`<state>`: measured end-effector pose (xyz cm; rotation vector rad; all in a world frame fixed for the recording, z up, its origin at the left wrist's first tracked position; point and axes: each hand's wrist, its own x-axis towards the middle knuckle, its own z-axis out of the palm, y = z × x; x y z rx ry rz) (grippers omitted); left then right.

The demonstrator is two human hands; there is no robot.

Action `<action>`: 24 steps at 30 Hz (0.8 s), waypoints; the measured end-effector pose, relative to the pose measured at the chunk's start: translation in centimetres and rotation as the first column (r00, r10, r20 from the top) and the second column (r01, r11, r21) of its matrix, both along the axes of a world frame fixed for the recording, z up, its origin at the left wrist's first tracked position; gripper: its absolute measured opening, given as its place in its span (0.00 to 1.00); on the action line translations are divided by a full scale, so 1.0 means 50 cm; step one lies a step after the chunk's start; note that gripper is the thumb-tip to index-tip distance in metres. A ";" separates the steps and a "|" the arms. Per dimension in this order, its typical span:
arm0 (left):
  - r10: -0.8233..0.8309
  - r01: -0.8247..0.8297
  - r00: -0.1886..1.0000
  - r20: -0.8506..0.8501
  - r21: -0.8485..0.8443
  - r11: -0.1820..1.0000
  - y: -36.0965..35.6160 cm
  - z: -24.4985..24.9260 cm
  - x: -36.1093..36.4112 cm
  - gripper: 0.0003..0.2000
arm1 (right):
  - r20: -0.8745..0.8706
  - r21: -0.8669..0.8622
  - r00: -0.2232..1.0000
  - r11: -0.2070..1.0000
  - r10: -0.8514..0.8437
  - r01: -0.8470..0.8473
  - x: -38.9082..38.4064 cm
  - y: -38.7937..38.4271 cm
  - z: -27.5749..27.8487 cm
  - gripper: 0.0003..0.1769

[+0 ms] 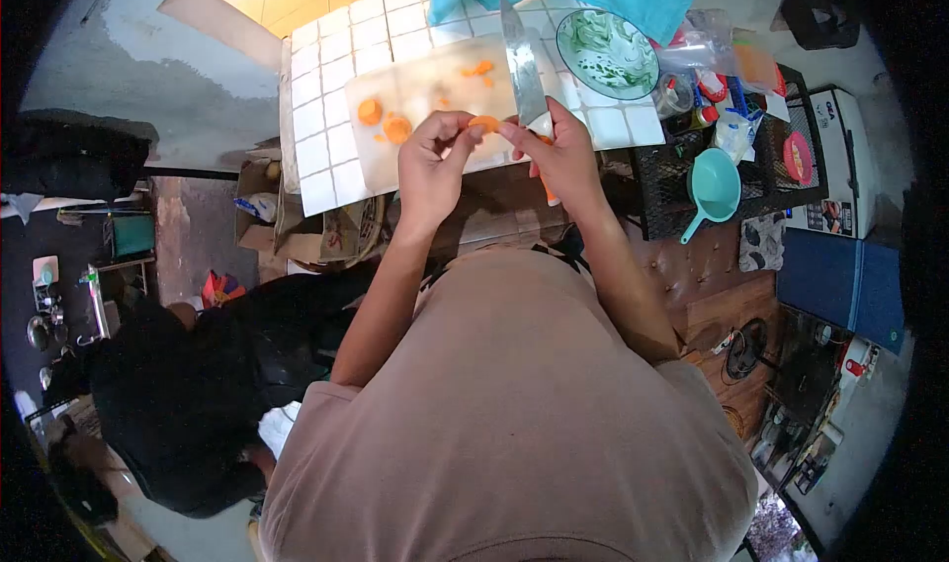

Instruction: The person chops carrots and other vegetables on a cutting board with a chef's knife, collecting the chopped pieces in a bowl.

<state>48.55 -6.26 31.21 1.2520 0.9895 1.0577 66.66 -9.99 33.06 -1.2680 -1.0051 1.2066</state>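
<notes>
leftward first: cutting board (435, 87) on tiled surface (321, 117), several carrot slices (371, 112) already cut and lying on it. left hand (430, 162), fingers pinching a carrot piece (484, 124) over the board's near edge. right hand (565, 157), fingers clenched around knife (524, 63), blade upward. green-rimmed bowl (605, 53) beyond. judged partway: held piece uncut.

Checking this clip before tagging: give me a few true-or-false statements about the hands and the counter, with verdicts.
1. The right hand grips the knife. True.
2. The left hand lies flat on the cutting board. False: it is raised, pinching an orange piece.
3. Orange slices lie on the cutting board. True.
4. The bowl sits left of the board. False: it is to the right.
</notes>
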 end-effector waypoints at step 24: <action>0.142 0.261 0.719 -0.680 0.453 0.853 0.094 -0.266 0.010 0.13 | -0.135 -0.469 0.991 0.880 0.020 -0.081 0.061 -0.089 -0.327 0.20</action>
